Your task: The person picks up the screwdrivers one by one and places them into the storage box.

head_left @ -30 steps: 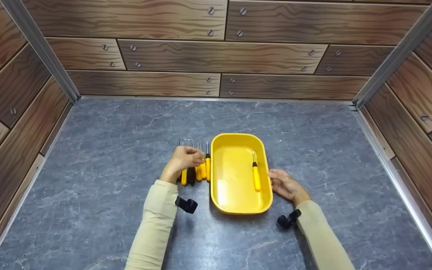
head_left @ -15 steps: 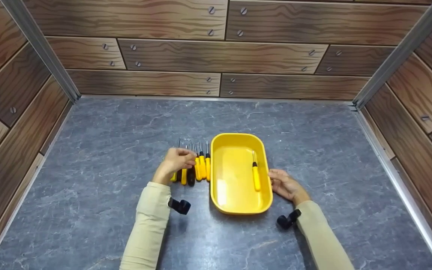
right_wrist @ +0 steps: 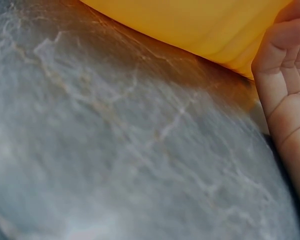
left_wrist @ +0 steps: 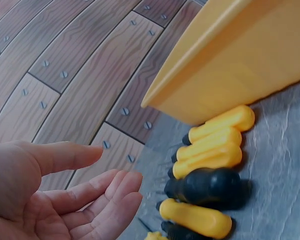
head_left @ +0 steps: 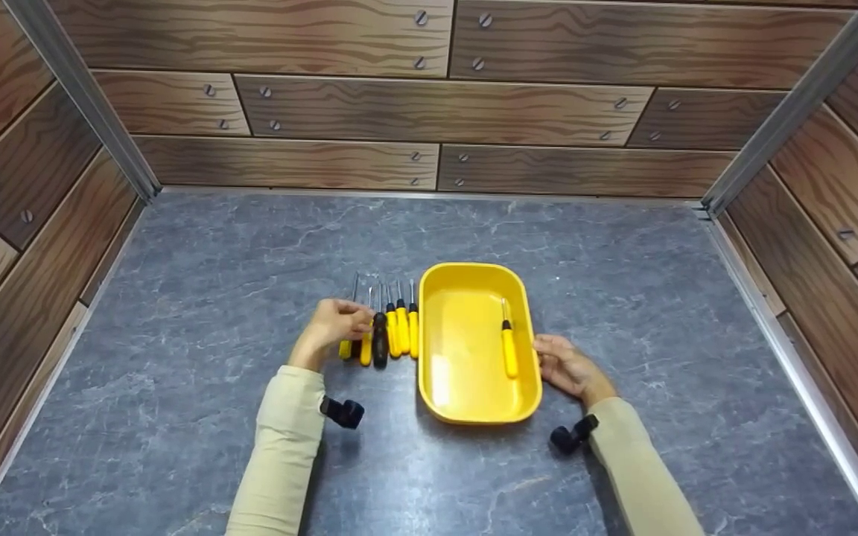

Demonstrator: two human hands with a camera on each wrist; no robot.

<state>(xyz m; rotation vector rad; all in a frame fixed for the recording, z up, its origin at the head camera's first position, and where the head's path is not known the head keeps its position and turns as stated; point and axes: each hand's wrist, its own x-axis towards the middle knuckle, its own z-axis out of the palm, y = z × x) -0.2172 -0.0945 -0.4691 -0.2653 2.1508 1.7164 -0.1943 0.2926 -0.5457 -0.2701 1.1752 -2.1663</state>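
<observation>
My left hand (head_left: 332, 325) hovers over the left part of a row of screwdrivers. In the left wrist view its thumb and fingers stand apart, with nothing between them. The row includes a black-handled screwdriver (head_left: 380, 344) and several yellow-handled screwdrivers (head_left: 403, 333), shafts pointing away; my fingers cover part of the leftmost ones. Right beside the row stands a yellow tray (head_left: 466, 380). One yellow-handled screwdriver (head_left: 509, 350) lies inside it, near the right wall. My right hand (head_left: 564, 366) rests its fingers against the tray's outer right side.
A grey marbled tabletop (head_left: 205, 298) lies under everything. Wood-patterned panels (head_left: 325, 108) with metal corner strips enclose it at the back and both sides. A black wrist camera (head_left: 343, 412) is strapped to my left sleeve, another wrist camera (head_left: 570, 438) to the right.
My left hand has moved left along the row, uncovering the black-handled screwdriver and the yellow handles near the tray. The right hand, tray and screwdriver inside it have stayed put.
</observation>
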